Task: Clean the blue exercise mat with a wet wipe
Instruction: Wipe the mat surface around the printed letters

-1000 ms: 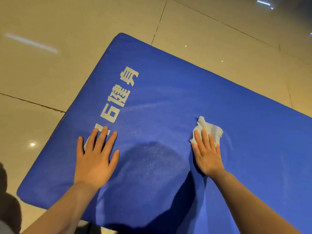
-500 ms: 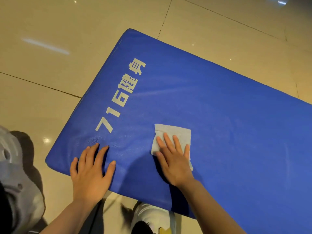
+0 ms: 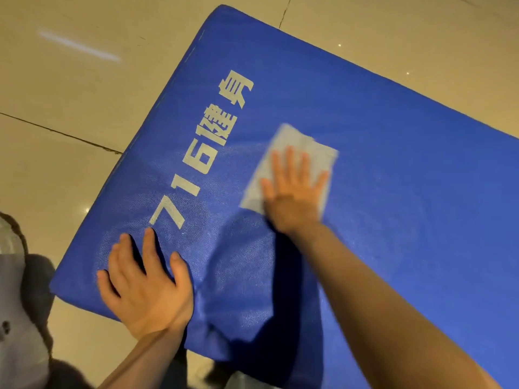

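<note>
With my right hand (image 3: 295,192) flat, fingers spread and pressing the wet wipe (image 3: 292,167) onto the blue exercise mat (image 3: 393,206) just beside the white lettering (image 3: 202,153), and my left hand (image 3: 146,282) open, palm down, bracing the near corner, I'm mid-wipe. I'd keep the palm square on the wipe so it doesn't bunch, run overlapping passes across the lettering and out to the far end, left holding so the mat can't creep on the glossy tile floor (image 3: 70,108).
</note>
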Motion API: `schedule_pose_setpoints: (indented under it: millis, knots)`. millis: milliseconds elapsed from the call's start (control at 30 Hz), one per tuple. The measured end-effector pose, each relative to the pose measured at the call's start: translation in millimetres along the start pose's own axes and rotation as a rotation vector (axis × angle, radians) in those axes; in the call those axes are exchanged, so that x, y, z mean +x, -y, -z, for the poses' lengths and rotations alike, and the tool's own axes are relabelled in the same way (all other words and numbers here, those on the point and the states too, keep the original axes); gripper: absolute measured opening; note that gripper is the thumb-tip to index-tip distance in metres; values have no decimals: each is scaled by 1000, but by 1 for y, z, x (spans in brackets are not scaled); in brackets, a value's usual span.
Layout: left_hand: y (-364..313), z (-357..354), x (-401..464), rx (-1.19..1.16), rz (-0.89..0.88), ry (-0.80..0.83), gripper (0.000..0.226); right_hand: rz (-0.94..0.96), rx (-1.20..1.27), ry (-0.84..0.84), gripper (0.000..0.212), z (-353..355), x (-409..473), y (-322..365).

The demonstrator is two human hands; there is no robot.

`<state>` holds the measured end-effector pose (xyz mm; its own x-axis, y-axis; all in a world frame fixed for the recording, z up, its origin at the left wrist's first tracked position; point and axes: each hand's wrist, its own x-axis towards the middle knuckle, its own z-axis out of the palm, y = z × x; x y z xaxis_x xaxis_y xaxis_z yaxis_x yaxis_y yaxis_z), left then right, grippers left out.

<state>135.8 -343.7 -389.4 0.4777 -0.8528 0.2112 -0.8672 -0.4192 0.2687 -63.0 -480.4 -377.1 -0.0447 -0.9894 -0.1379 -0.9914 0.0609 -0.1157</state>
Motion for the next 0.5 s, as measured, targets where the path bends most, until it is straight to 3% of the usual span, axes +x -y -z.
schedule_pose_setpoints:
  millis: [133, 233, 333, 433, 500]
  knots:
    - [1, 1, -1, -9, 14, 10, 52, 363, 96, -96, 58, -19, -21, 87]
    - [-1, 5, 0, -43, 24, 51, 55, 391, 120, -103, 55, -18, -23, 61]
    - [0, 7, 1, -60, 30, 80, 58, 72, 43, -102, 60, -6, -27, -13]
    - [-2, 10, 2, -81, 31, 98, 59, -314, 51, 75, 62, 15, -67, -117]
    - [-4, 12, 3, -91, 40, 114, 59, -507, 72, 83, 69, 29, -109, -176]
